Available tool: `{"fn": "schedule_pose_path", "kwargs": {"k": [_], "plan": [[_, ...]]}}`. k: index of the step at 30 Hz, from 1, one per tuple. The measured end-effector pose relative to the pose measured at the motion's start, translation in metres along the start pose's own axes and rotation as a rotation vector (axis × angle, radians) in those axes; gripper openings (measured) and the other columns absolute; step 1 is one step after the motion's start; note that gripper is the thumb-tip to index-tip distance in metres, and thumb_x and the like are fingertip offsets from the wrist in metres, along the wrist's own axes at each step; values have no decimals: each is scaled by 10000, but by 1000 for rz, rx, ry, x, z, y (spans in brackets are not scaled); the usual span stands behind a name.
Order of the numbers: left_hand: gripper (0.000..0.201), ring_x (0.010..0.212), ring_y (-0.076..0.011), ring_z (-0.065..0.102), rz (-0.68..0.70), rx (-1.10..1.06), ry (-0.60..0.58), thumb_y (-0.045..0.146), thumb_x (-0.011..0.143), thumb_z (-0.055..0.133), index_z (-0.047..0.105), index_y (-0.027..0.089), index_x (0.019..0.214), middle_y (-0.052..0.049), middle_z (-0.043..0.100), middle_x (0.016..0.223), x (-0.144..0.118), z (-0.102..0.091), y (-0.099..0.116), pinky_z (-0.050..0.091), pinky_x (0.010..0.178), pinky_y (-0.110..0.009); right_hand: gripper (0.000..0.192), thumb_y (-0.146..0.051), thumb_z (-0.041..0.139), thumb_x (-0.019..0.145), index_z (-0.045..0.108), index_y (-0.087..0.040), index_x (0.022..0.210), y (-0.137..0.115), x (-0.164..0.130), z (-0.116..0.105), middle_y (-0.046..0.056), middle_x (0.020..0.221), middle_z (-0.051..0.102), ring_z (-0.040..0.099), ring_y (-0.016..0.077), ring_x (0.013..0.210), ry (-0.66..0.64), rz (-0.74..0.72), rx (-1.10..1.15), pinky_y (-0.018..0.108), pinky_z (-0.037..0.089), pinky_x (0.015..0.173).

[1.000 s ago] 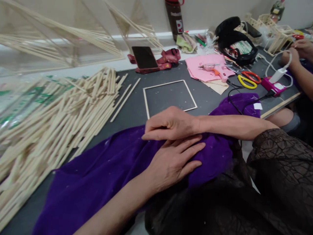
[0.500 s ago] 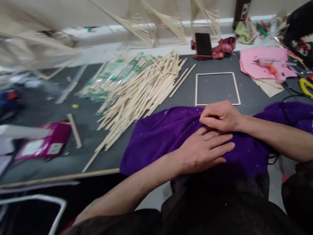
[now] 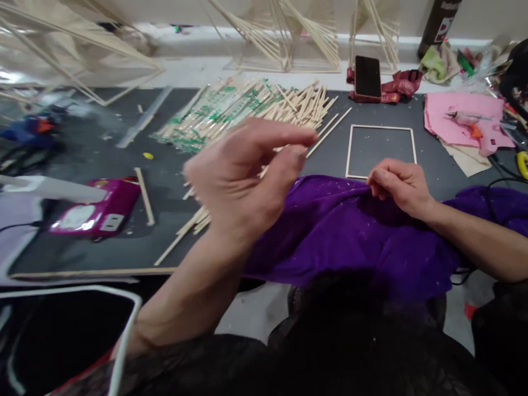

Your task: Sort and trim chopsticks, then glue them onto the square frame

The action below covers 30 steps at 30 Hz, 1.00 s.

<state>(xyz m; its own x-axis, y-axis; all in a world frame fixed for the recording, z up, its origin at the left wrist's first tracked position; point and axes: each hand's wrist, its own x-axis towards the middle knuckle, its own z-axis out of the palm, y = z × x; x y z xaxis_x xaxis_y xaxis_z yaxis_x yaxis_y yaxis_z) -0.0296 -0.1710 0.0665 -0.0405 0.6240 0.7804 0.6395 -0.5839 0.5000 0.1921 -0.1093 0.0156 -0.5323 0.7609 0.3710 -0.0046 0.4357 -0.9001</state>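
Observation:
My left hand (image 3: 243, 176) is raised over the pile of wooden sticks (image 3: 307, 107), its fingers curled and the thumb tip near the index tip. Whether anything small is in that pinch I cannot make out. Beside the upper edge of the purple cloth (image 3: 346, 231), my right hand (image 3: 400, 184) is closed with the fingers curled in; their inside is hidden. Just beyond it a thin square frame of sticks (image 3: 381, 127) lies flat on the dark table, its lower right corner covered by the hand.
Green-printed packets of sticks (image 3: 223, 110) lie left of the pile. At the right, a glue gun (image 3: 474, 124) rests on pink sheets (image 3: 441, 110). A phone (image 3: 367, 77) lies at the back on a red strap. A magenta packet (image 3: 103, 206) is on the left.
My left hand has lifted off the purple cloth, moved left and up, and curled its fingers. My right hand stays closed, now apart from the left. The view has shifted left.

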Motion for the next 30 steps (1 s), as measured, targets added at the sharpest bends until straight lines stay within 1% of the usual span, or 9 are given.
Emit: {"fn": "schedule_pose_path", "kwargs": {"k": [4,7,10,12,16,19,22,25,30], "plan": [[128,862,-124,679,124,-126,-77,230,949,595,688,200,1032,-36,740,968,10,63,-15,541,593,-231,444,-600,567,900,628,-184,758,0,9,-12,-30,588,579,485,58,470,177,95,46,190,416,459],[155,822,-137,665,179,-103,-170,248,937,594,678,175,1045,-56,723,918,-1,89,-34,522,559,-223,470,-636,559,886,616,-186,761,4,18,-21,-35,593,556,481,52,485,232,118,-1,180,419,465],[169,884,-171,673,112,2,-300,284,937,569,697,202,1012,-57,726,940,-14,88,-41,558,679,-287,476,-632,532,905,607,-180,776,9,22,-26,-40,595,540,467,43,490,240,148,-20,167,406,464],[165,892,-175,678,132,18,-382,291,925,584,701,215,1013,-43,729,942,-19,80,-33,561,770,-325,470,-617,520,918,602,-175,782,11,22,-25,-41,595,539,458,40,489,234,169,-9,163,395,463],[158,923,-155,687,502,-358,-552,301,917,623,698,226,1034,-20,753,1012,-29,71,0,558,807,-296,449,-571,502,940,604,-164,780,11,20,-23,-36,590,553,448,40,485,192,191,-7,168,371,466],[193,974,-176,685,590,-419,-786,324,945,581,703,206,1036,-28,761,1045,-40,76,15,530,727,-293,375,-470,542,932,612,-151,746,7,22,-35,-30,589,569,461,48,512,43,175,-100,185,365,499],[237,949,-184,677,540,-412,-940,332,962,541,699,181,1055,-50,757,1031,-49,83,15,484,688,-315,206,-312,675,823,642,-136,721,1,28,-54,-27,620,607,505,65,570,-306,195,-304,204,367,557],[252,960,-190,660,490,-447,-938,353,958,544,699,180,1057,-57,748,1040,-53,86,10,463,718,-328,136,-205,737,735,713,-142,852,-3,32,-65,-28,680,633,526,77,611,-587,260,-546,212,344,585],[227,1113,-244,611,405,-469,-885,377,932,589,725,217,1018,-65,726,1088,-53,85,7,423,941,-413,117,-98,657,779,736,-144,851,-4,33,-60,11,803,657,540,85,685,-696,261,-707,221,337,635]]}}
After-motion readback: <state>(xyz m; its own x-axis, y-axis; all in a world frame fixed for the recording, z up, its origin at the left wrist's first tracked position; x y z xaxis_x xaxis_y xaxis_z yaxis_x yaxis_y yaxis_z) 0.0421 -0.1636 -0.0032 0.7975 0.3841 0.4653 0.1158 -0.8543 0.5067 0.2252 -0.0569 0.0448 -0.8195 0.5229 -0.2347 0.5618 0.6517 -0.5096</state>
